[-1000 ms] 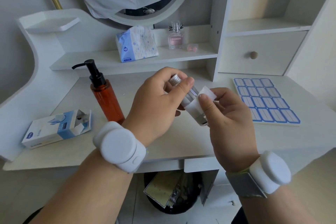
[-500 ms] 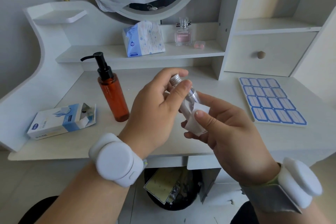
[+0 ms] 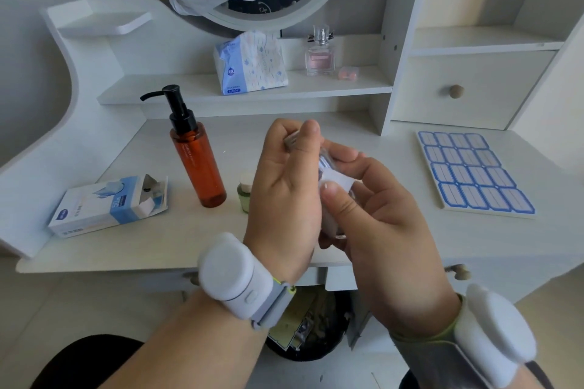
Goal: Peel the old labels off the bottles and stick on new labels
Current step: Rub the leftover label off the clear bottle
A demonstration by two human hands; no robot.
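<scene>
My left hand grips a small clear bottle with a silver cap above the desk; most of the bottle is hidden between my hands. My right hand pinches a white label at the bottle's side, thumb on top of it. A sheet of new blue-bordered labels lies on the desk to the right. An amber pump bottle stands to the left, and a small green bottle shows just beside my left hand.
A blue and white box lies open at the desk's left. On the shelf behind stand a tissue pack, a perfume bottle and a small pink case. A bin sits under the desk.
Both hands have dropped a little toward me with the bottle. My right thumb has slid over the white label, and the small green bottle has come into sight beside my left hand.
</scene>
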